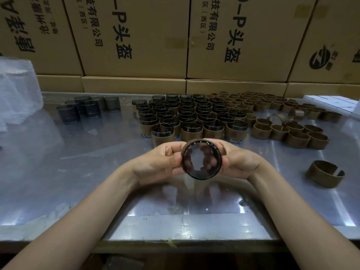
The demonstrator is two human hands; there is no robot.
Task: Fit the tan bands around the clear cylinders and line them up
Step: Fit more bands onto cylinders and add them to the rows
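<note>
Both hands hold one clear cylinder (201,159) above the table's middle, its open end turned toward me. A tan band shows around its rim, wrapped on it. My left hand (155,162) grips it from the left and my right hand (239,160) from the right, fingertips visible through the glass. Behind it stand rows of banded cylinders (191,117). Several bare clear cylinders (85,109) stand at the back left. Loose tan bands (276,114) lie in a heap at the back right, and one single band (324,173) lies near my right hand.
The work surface is a shiny metal table (78,162) with its front edge close to me. Large cardboard boxes (136,36) form a wall behind it. A crumpled clear plastic bag (17,90) sits at far left, and white flat pieces (333,102) at far right.
</note>
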